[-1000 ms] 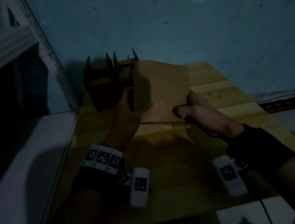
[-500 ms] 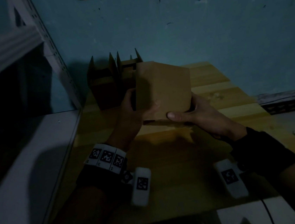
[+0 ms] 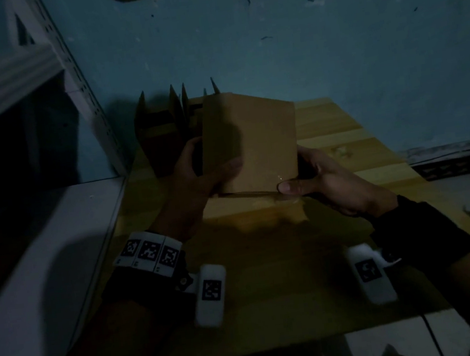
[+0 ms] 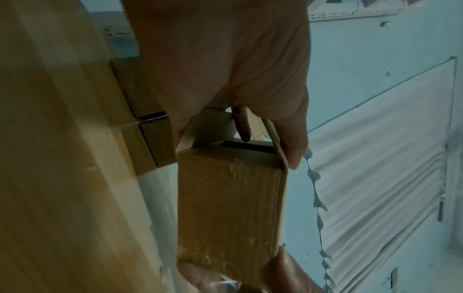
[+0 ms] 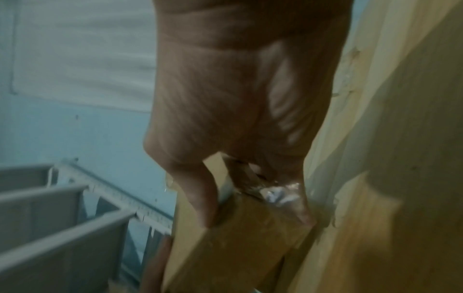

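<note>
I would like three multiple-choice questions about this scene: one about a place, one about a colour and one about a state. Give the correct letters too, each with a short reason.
1. Where do the open boxes stand?
A. at the far end of the table, by the wall
B. on a chair
C. on the floor

2. What colour is the wall?
A. red
B. blue
C. yellow

3. How is the cardboard box held?
A. by one hand only
B. by both hands
C. by no hand; it lies free

Answers:
1 A: they stand on the wood behind the held box, close to the wall.
2 B: the head view shows blue paint.
3 B: the left hand grips one end and the right hand grips the other.
</note>
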`<state>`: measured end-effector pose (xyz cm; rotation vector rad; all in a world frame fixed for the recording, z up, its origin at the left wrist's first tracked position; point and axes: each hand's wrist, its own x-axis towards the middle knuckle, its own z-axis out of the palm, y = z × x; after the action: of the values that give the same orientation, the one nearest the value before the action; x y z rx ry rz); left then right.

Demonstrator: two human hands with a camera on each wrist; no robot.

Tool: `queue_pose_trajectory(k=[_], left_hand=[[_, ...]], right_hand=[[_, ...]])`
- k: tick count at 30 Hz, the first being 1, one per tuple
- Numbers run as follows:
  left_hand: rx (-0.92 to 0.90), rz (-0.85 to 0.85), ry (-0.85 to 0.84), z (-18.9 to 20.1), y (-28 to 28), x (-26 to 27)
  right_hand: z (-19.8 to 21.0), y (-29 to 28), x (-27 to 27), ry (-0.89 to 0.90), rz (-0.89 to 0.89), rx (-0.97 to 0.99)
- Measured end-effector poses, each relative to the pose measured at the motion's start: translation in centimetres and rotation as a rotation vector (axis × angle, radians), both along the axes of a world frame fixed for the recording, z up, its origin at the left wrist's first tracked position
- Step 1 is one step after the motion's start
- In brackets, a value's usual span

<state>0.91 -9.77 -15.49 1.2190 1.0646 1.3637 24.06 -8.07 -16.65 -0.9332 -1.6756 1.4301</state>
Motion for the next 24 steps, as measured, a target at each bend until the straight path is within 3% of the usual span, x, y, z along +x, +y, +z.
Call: queue_pose_trajectory(k=[8,13,24], left_hand=[[-0.020,0.007,-0.050,0.0,0.0,0.0],[0.016,0.012,-0.001,-0.3,0.1,0.4],[0.072,0.021,0.073,-0.6,0.4,0.6]], right_hand=[[0.0,-0.4,-0.2,-0.012,-0.006,-0.003],[-0.1,-0.4,-0.9,-0.037,-0.126,0.033],[-0.5,-0.3,-1.3,-0.017,-0.180,0.042]])
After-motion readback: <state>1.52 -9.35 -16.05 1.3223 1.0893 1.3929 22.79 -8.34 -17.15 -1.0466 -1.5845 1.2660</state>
